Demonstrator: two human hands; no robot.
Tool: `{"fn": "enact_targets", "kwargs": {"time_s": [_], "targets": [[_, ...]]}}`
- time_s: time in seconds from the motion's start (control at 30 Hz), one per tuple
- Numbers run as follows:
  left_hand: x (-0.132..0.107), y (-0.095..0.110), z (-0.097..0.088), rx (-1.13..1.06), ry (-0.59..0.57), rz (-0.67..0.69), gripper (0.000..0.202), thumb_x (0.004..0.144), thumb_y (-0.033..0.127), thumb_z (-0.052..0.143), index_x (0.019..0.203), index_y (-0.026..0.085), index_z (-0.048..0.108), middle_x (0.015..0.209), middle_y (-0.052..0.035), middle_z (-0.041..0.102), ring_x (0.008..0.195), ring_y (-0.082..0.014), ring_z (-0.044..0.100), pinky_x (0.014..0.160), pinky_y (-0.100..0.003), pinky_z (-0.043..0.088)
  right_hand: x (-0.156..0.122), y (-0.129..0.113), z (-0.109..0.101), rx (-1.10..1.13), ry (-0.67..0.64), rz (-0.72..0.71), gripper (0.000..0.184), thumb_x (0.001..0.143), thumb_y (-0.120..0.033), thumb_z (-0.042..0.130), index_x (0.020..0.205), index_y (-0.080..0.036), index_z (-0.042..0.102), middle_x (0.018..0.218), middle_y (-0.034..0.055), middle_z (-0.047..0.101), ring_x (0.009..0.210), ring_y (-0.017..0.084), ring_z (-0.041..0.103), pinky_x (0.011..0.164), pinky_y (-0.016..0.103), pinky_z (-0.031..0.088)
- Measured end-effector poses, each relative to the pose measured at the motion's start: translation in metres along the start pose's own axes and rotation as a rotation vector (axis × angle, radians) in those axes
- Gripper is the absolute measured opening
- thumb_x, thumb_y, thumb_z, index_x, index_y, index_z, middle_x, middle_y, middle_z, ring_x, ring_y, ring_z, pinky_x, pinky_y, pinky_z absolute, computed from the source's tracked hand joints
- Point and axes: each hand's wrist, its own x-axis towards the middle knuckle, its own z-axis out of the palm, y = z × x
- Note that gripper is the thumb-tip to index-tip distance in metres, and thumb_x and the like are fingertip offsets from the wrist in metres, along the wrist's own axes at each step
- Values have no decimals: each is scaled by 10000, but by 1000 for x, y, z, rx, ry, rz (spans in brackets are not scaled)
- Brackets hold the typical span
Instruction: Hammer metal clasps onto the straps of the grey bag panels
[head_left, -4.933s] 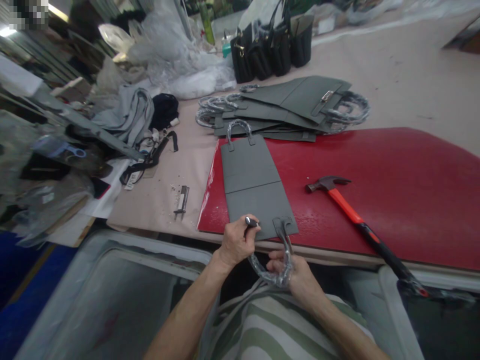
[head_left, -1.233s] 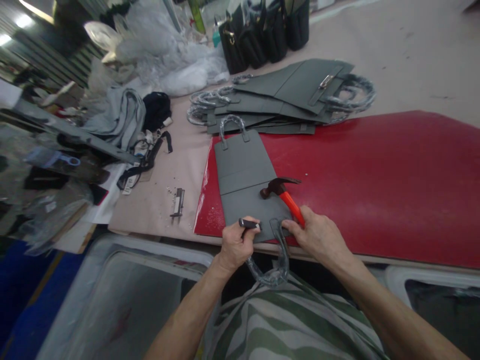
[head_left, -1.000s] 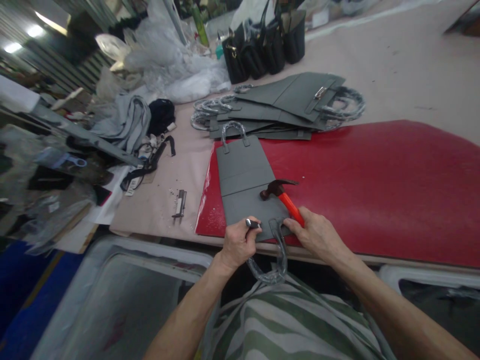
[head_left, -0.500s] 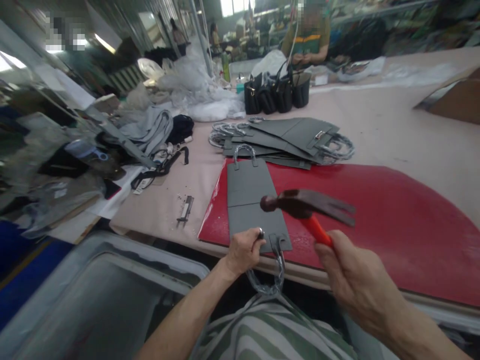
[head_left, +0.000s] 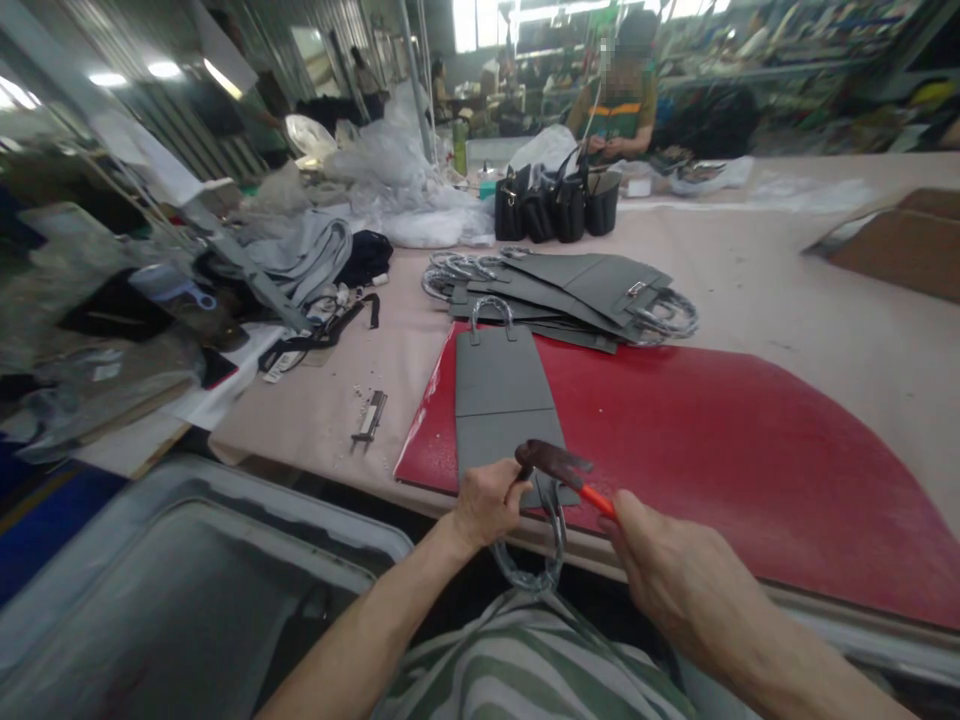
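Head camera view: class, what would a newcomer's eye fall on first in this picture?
The big red board catches the eye first, spread in front of the person beneath a flat grey bag panel. The orange-handled hammer comes next, gripped in the right hand just above the panel's near end, beside the left hand. Farther back lie a stack of grey panels and a row of black bags.

**Red board on the long table**

A red board [head_left: 712, 510] lies on the pale table [head_left: 750, 250], with 1 grey bag panel [head_left: 495, 400] on it. Just beyond the board sits a stack of grey panels [head_left: 562, 300], and farther beyond, black bags [head_left: 551, 210]. Left of the board lie a small metal tool [head_left: 368, 418] and grey cloth [head_left: 300, 265].
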Motion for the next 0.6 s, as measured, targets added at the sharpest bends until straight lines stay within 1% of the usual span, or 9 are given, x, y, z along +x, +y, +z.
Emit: {"fn": "enact_targets", "kwargs": {"time_s": [0.07,0.17,0.27,0.37,0.47,0.53,0.6], "targets": [[-1,-1,0,-13,1,-13,106,891,167,531,961,176,611,803,-67,709,737,-207,701,644,-278,513,1,4,6,81,-67,47,240,974,-328,302,770,-249,397,485,-22,468,387,150,424,473,296,162],[-1,-2,0,-46,-6,-33,113,906,192,534,993,184,605,846,-63,714,769,-195,701,684,-273,521,10,13,14,236,-155,215,258,973,-404,317,774,-256,386,510,-21,476,428,157,420,498,291,199],[0,-1,-2,-52,-35,-38,109,915,191,526,994,187,601,860,-63,711,782,-195,698,697,-278,524,28,18,37,341,-221,350,260,976,-381,325,776,-246,422,568,-1,532,485,156,446,519,281,236],[2,0,-5,-47,-50,-34,100,920,198,528,990,184,598,853,-66,707,789,-202,697,700,-284,528,48,15,71,303,-270,411,212,966,-348,409,828,-216,502,692,41,632,593,162,543,563,270,284],[2,2,-8,-53,-66,-44,101,921,214,536,992,181,599,867,-73,706,809,-206,696,725,-293,535,60,11,98,245,-302,458,197,938,-373,491,899,-190,554,778,84,682,690,200,621,586,280,298],[2,3,-9,-83,-90,-68,103,920,235,547,984,183,609,877,-75,709,820,-207,695,749,-301,540,62,9,107,240,-303,489,232,926,-402,502,923,-180,569,799,110,694,727,233,650,589,293,298],[4,5,-9,-157,-94,-143,96,910,248,565,956,188,624,876,-70,715,825,-202,694,770,-304,543,62,9,109,236,-302,507,259,923,-418,492,934,-173,575,814,129,700,757,258,667,597,305,303]]}}
